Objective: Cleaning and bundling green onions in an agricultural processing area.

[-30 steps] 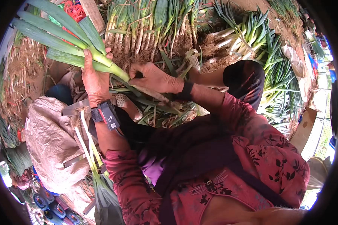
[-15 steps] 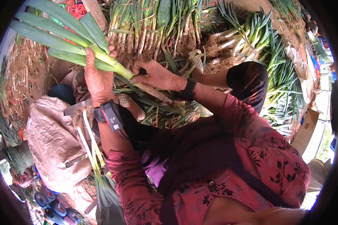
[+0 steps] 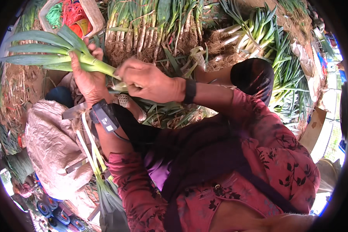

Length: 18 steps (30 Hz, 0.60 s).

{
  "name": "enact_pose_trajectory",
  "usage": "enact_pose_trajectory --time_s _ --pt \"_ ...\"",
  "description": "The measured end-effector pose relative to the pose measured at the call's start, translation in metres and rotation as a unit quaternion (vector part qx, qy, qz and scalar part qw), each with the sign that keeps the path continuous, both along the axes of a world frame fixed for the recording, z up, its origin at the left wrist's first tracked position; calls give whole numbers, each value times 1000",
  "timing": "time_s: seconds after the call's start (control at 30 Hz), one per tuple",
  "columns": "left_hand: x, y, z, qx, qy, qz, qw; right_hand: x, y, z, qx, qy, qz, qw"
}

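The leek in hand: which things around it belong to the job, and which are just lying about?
Seemingly part of the job:
leek
left fingers, gripping it
right fingers, blurred at its stalk
rooted leeks, in a row ahead
leek pile, to the right

Probably just lying about:
sack
crate of coloured strips, untouched
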State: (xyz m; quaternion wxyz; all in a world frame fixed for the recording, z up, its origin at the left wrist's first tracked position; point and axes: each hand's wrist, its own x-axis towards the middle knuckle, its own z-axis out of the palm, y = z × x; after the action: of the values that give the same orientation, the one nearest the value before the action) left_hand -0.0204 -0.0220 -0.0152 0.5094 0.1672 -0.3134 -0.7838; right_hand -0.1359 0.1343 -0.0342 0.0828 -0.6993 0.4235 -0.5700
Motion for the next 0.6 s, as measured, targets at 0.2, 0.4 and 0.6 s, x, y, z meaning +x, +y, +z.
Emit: enact_pose_trajectory --time_s 0.2,0.4,0.6 --pt "6 1 -22 19 -108 23 994 18 6 15 4 -160 43 986" --pt "25 -17 18 -86 -180 230 952 -6 95 -94 253 -17 104 962" --pt "-4 21 18 -95 -216 141 961 -32 98 -217 479 154 66 862"
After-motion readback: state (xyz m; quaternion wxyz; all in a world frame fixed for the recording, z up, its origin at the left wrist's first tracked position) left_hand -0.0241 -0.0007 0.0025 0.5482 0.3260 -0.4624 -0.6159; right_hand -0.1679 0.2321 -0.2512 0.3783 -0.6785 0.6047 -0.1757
